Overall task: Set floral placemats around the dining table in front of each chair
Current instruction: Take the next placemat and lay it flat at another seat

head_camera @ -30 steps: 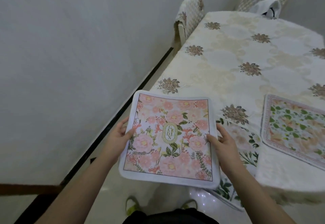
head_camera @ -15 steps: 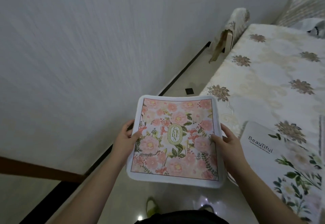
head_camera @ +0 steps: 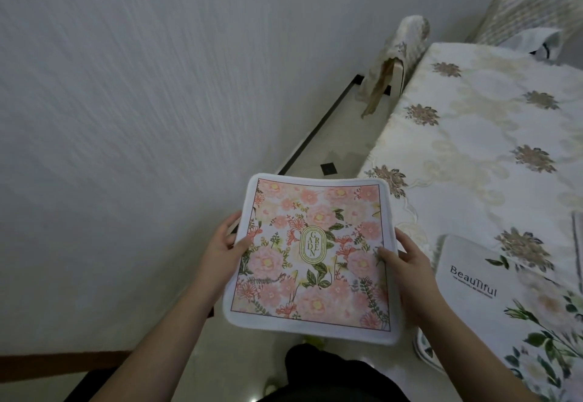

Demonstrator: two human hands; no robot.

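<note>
The pink floral cloth placemat (head_camera: 312, 259) with its white border hangs level in the air over the floor, just left of the cloth-covered worktop (head_camera: 473, 155). The left hand (head_camera: 222, 243) and right hand (head_camera: 407, 262) each pinch a side edge, thumbs on top, probably to keep it flat for laying. Its slightly longer axis and "GARDEN" lettering run away from the person toward the covered chair (head_camera: 400, 54).

soft, dim, even indoor light with a cool grey cast. the wall (head_camera: 126, 117) shows streaky motion blur, as does the table (head_camera: 489, 155) edge right of it. wide-angle bending curves the floor line below the wall.
</note>
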